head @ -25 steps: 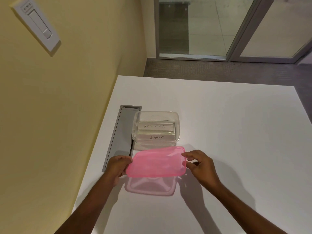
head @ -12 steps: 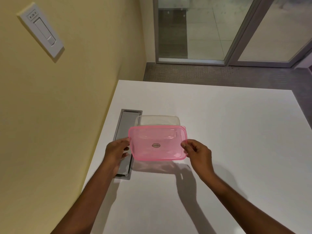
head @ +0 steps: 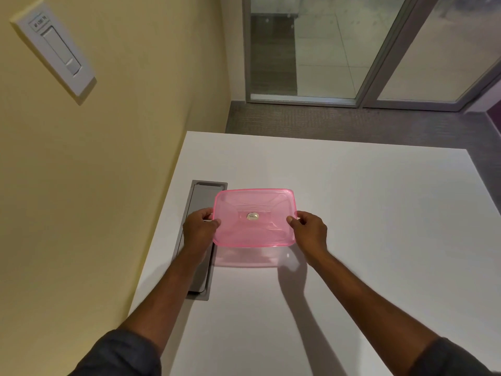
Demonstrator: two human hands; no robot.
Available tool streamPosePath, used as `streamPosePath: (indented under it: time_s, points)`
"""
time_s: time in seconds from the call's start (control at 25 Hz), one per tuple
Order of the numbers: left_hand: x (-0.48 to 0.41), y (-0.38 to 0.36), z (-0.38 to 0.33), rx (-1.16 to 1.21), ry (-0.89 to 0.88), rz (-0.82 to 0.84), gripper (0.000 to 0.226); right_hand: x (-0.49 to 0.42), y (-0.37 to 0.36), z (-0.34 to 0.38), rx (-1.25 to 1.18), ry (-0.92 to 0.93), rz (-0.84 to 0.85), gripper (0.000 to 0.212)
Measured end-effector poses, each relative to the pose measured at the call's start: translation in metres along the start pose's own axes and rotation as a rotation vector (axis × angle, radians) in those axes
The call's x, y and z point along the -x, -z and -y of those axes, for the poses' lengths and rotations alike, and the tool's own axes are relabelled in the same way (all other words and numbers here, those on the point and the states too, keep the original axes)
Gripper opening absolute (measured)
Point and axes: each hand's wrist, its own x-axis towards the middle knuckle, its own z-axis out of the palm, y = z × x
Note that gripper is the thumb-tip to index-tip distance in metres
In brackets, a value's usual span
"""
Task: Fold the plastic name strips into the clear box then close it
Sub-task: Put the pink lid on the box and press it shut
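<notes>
A translucent pink lid point(head: 253, 202) with a small round sticker in its middle lies over the clear box, covering it from above. Only a faint strip of the clear box point(head: 249, 256) shows under the lid's near edge. My left hand point(head: 199, 230) pinches the lid's left edge, thumb on top. On the opposite side, my right hand point(head: 310, 232) grips the right edge the same way. The name strips are hidden beneath the lid.
The box stands on a white table point(head: 366, 226) near its left side. A grey recessed cable hatch point(head: 202, 234) runs along the table's left edge, partly under my left hand. A yellow wall with a light switch point(head: 54, 50) is on the left.
Both hands carried the pink lid away from me, from the table in front of the box to over the box, where it now covers the whole opening.
</notes>
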Motion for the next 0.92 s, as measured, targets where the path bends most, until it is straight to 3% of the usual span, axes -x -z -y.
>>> streamPosePath:
  time_s: [0.4, 0.6, 0.92]
  points:
    - [-0.024, -0.019, 0.019, -0.030, -0.009, -0.020, 0.036, -0.018, -0.021, -0.014, 0.134, -0.034, 0.011, 0.032]
    - [-0.043, -0.030, 0.016, -0.109, -0.114, -0.009, 0.039, -0.023, -0.016, -0.013, 0.109, -0.060, -0.011, 0.032]
    - [-0.071, -0.059, 0.016, -0.357, -0.216, -0.100, 0.032, -0.031, -0.015, -0.017, 0.034, -0.162, 0.006, 0.020]
